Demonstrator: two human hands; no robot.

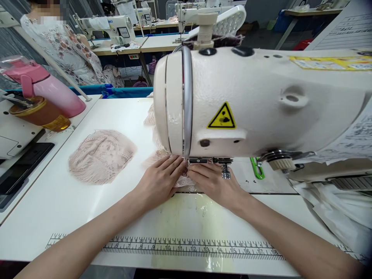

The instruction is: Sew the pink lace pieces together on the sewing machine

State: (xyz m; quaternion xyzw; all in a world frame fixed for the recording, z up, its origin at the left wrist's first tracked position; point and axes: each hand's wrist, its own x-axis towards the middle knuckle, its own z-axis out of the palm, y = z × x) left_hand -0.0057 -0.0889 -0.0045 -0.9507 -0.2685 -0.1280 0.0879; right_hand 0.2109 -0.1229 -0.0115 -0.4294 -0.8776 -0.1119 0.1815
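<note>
Under the cream sewing machine head, left hand and right hand lie flat, fingers together, pressing pale pink lace fabric on the white bench. A separate pink lace piece lies left, well apart.

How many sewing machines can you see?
4. The big sewing machine is right above the hands; a second, third and fourth stand on the far tables. More may be hidden behind.

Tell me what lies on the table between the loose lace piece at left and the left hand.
Nothing: in the head view, only bare white table separates the lace piece from the left hand.
</note>
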